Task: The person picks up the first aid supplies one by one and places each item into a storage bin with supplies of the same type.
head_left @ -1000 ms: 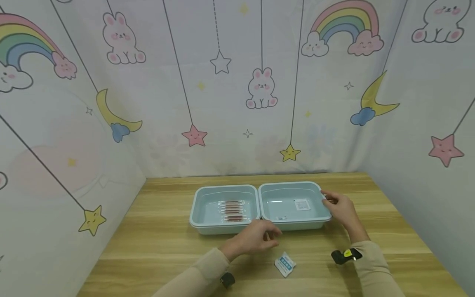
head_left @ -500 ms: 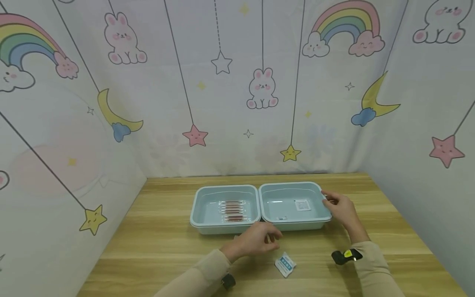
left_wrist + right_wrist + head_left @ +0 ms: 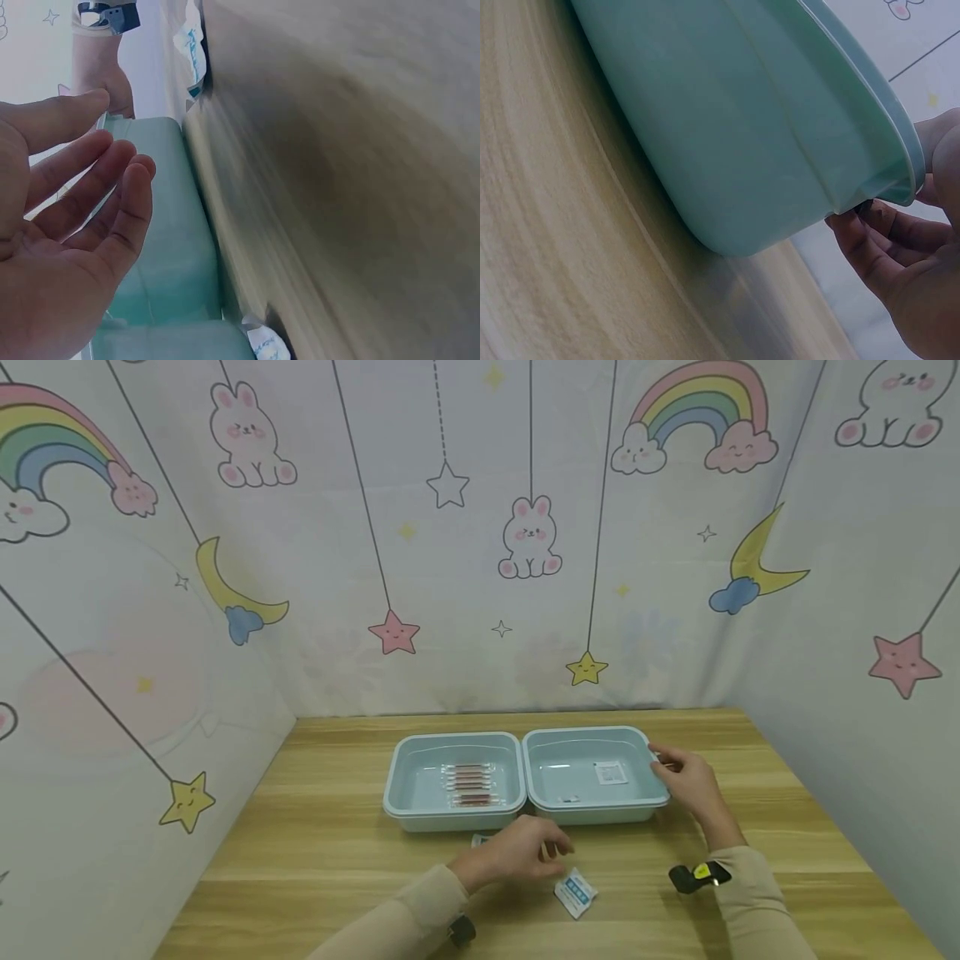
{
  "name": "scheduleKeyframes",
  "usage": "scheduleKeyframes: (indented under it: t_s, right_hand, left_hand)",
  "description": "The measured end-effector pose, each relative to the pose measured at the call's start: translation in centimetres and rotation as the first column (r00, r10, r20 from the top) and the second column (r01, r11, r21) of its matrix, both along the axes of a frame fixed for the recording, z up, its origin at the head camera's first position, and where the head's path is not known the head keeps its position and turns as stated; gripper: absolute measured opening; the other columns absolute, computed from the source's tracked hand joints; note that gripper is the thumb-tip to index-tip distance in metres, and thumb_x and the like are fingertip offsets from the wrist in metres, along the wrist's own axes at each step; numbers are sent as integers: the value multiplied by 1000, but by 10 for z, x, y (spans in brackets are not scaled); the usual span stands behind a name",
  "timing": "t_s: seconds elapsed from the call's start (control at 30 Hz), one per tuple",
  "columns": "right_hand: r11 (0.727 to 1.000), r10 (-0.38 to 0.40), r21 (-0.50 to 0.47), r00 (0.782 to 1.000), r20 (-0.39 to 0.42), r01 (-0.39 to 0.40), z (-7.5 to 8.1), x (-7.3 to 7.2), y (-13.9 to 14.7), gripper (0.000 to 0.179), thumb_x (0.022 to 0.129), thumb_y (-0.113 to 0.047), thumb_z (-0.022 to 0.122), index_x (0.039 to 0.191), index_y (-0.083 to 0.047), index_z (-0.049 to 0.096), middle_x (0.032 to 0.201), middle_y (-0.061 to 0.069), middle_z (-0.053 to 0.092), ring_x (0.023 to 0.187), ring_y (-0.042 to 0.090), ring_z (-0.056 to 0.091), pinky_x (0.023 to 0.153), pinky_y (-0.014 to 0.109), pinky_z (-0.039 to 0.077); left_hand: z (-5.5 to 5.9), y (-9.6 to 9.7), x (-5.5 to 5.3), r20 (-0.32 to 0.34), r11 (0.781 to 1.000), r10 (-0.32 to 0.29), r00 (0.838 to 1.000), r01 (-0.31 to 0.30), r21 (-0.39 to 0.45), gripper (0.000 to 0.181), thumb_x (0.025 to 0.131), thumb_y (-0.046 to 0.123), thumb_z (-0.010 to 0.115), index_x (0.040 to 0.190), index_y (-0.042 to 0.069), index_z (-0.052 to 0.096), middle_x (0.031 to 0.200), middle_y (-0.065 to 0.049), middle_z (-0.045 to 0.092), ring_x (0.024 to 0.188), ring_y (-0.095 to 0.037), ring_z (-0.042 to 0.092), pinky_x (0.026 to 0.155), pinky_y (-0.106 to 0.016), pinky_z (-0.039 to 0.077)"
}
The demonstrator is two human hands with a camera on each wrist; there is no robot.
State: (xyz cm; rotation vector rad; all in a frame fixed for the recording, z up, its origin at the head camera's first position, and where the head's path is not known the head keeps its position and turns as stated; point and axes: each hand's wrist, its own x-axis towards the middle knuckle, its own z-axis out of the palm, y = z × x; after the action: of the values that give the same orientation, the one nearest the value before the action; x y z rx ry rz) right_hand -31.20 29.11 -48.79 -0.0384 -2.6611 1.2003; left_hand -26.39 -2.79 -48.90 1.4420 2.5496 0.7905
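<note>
My right hand (image 3: 688, 781) grips the right end of the right-hand light-blue plastic tray (image 3: 600, 815); in the right wrist view its thumb and fingers are at the rim corner. My left hand (image 3: 525, 850) hovers in front of the trays, holding nothing, its fingers loosely bent in the left wrist view. Just right of it, a small white and blue packet (image 3: 576, 893) lies on the table. Another packet (image 3: 480, 840), partly hidden behind the left hand, is by the left tray (image 3: 450, 821). A white square packet (image 3: 611, 772) and a tiny clear piece (image 3: 572, 799) lie in the right tray.
Several reddish-brown sticks in clear wrap (image 3: 471, 785) lie in a row inside the left tray, whose side is against the right tray's. The wooden table (image 3: 322, 827) is bounded by printed cloth walls (image 3: 465, 677) at the back and both sides.
My left hand has come slightly nearer and to the right, so more of the packet by the left tray shows. The right hand and both trays have stayed put.
</note>
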Motion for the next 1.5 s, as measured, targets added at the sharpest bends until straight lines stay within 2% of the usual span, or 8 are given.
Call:
scheduleKeyframes:
  t_s: [0.17,0.57,1.0,1.2,1.5]
  right_hand:
    - [1000,1,-3,1000,6,-1,0,0,0,39,96,-16,59,132,-1,59,113,23,65,95,26,61,67,19,49]
    - [1000,-2,2,1000,2,2,-5,2,0,39,95,-16,60,131,-1,60,111,22,66,88,22,61,64,20,49]
    - [1000,2,4,1000,15,-3,-5,-1,2,39,96,-16,58,133,-3,59,112,21,65,92,24,61,65,22,49]
    - [1000,4,0,1000,18,-4,-4,0,1,40,96,-18,58,133,-3,58,113,21,65,93,24,61,65,22,50]
    - [1000,-3,9,1000,2,3,-4,-1,1,39,96,-17,59,132,-3,60,113,22,65,93,26,61,66,21,49]
  left_hand:
    - [-1,2,1,11,1000,-19,1000,19,-15,26,83,12,76,108,8,71,102,-1,72,84,-3,66,68,-3,46]
    - [-5,6,6,-33,998,-36,999,34,-51,26,82,17,78,107,12,72,99,3,71,83,1,64,66,-1,43]
    - [-7,10,10,-67,993,-16,998,8,-115,27,81,21,79,107,17,72,101,9,71,84,5,62,66,-1,42]
    - [-8,11,9,-92,991,-47,995,34,-132,30,81,22,79,109,15,71,104,7,71,86,4,62,70,-1,41]
    - [-9,13,8,-79,985,-63,995,50,-165,32,81,23,78,111,16,71,109,7,70,93,2,60,81,-8,44]
